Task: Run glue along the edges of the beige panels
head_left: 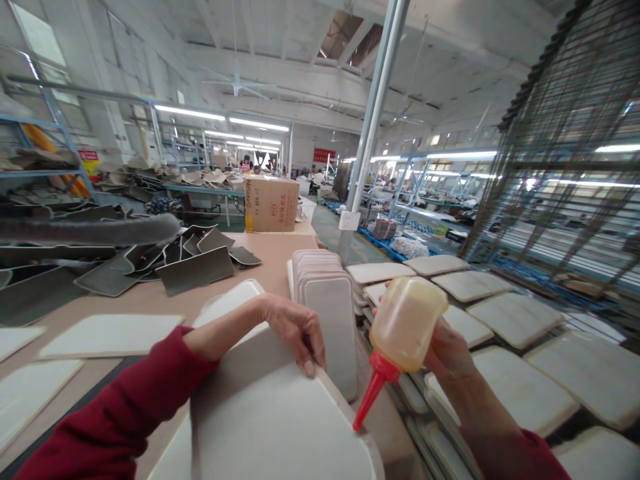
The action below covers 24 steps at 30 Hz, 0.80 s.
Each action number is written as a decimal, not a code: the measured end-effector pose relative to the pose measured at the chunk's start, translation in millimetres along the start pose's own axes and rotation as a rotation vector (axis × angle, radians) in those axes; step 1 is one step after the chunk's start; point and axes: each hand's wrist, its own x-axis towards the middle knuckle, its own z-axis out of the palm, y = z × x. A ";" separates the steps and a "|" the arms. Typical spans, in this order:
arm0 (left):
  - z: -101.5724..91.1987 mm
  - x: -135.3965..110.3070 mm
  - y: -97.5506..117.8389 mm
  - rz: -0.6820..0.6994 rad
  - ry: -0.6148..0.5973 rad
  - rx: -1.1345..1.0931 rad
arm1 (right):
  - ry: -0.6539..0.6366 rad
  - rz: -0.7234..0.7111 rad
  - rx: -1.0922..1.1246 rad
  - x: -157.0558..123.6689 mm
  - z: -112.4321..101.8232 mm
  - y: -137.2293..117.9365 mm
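My left hand [299, 331] is closed on the upper edge of a white panel [270, 413] with rounded corners, its thumb lying on the rim. My right hand [447, 347] grips a squeeze bottle [407, 323] of yellowish liquid, tipped with its red nozzle [369, 393] pointing down. The nozzle's tip is at the panel's right edge, close to the rounded corner. Behind the panel stands a row of similar upright panels [327, 307]. Part of the right fingers is hidden behind the bottle.
Grey curved sheets [195, 267] lie heaped on the left of the tan table [270, 250]. A cardboard box [271, 205] stands at its far end. Pale panels [515, 317] are laid out on the right, beside a wire rack [560, 140]. A metal post [375, 107] rises behind.
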 end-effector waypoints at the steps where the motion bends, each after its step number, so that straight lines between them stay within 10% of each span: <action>1: 0.9 -0.3 -0.2 -0.002 0.007 -0.009 | -0.003 -0.002 0.007 0.0 -0.6 1.2; 24: 7.3 0.5 12.2 -0.013 -0.053 0.029 | -0.080 0.043 0.021 -4.7 -0.9 3.3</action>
